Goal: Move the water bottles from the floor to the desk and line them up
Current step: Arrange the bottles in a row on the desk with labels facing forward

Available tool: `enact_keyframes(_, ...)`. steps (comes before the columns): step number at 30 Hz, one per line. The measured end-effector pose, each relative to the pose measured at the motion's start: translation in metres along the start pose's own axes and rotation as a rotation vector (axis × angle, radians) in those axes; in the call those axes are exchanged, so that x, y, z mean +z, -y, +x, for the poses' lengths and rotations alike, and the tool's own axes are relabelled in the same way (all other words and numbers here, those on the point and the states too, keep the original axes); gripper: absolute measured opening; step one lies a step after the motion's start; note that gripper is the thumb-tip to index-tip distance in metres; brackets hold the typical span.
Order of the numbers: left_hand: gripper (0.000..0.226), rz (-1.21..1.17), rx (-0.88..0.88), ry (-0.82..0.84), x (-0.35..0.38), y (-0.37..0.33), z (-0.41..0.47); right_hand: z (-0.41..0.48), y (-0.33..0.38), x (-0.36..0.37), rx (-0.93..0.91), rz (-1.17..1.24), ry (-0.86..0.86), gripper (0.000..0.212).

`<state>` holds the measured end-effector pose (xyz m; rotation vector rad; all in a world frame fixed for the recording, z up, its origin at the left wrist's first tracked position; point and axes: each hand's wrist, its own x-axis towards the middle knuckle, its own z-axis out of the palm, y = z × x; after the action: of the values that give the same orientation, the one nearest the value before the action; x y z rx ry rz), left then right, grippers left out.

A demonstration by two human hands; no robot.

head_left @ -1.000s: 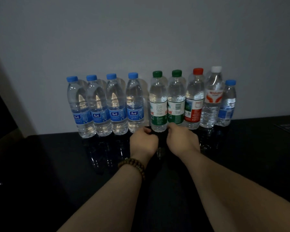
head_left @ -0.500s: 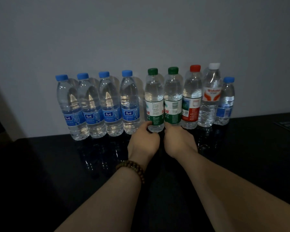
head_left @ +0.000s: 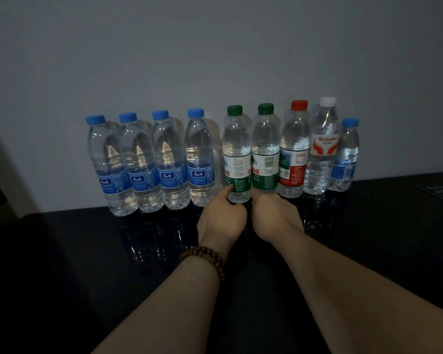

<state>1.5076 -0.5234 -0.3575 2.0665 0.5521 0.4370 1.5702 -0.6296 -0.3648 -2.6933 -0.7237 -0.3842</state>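
Reached further in than a second ago: left hand point(head_left: 221, 221) up from below the row and now onto a bottle, right hand point(head_left: 274, 215) likewise closer to the next one.

Gripping the foot of the left green-capped bottle point(head_left: 237, 154) with the left hand, thumb laid up the bottle's left side, fingers curled across the front of its base. Curled round the foot of the right green-capped bottle point(head_left: 265, 152) with the right hand, base hidden behind the knuckles, fingertips out of sight. Held close together just below centre frame, almost touching. Wearing a beaded bracelet point(head_left: 205, 259) on the left wrist.

Standing upright in one row across mid-frame, on the black desk point(head_left: 87, 264) and against the grey wall point(head_left: 215, 47): nine bottles. From the left, four tall blue-capped bottles point(head_left: 143, 162), the first three touching, the fourth slightly apart from the third. Then a narrow gap, then the two green-capped ones side by side, touching. Further right, a red-capped bottle point(head_left: 294, 149) tight against the right green one, a white-capped bottle point(head_left: 322, 149) with an orange label, and last a small blue-capped bottle point(head_left: 344, 159), shortest of the row.

Lying flat at the right edge of the frame, on the desk: a dark flat item point(head_left: 440, 191), too dim to identify. Mirrored faintly in the glossy desk top just below the row.
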Motion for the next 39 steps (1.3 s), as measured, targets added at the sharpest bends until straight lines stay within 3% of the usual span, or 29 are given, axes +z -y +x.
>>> enact_keyframes(9, 0.038, 0.002, 0.002, -0.022, 0.0017, 0.0008, 0.0006, -0.0028, 0.0009, -0.0031, -0.014, 0.024, -0.004, 0.044)
enact_keyframes(25, 0.052, -0.036, 0.0, -0.02, -0.0007, -0.0012, 0.0011, -0.0002, 0.0026, -0.0032, 0.008, 0.0, 0.035, 0.051)
enact_keyframes(29, 0.038, -0.039, 0.0, -0.043, 0.0008, 0.0013, 0.0027, -0.0032, 0.0048, -0.0062, -0.002, 0.043, -0.017, 0.032)
enact_keyframes(32, 0.042, 0.012, 0.027, -0.002, 0.0012, 0.0028, 0.0035, -0.0047, 0.0052, -0.0055, -0.041, 0.048, -0.012, 0.024)
enact_keyframes(37, 0.07, 0.044, 0.016, 0.016, -0.0011, 0.0015, 0.0057, 0.0013, 0.0034, -0.0033, -0.017, 0.001, 0.038, 0.04)
enact_keyframes(39, 0.067, 0.025, -0.009, -0.005, 0.0001, 0.0022, 0.0062, 0.0012, 0.0035, -0.0032, -0.021, 0.003, 0.045, 0.041)
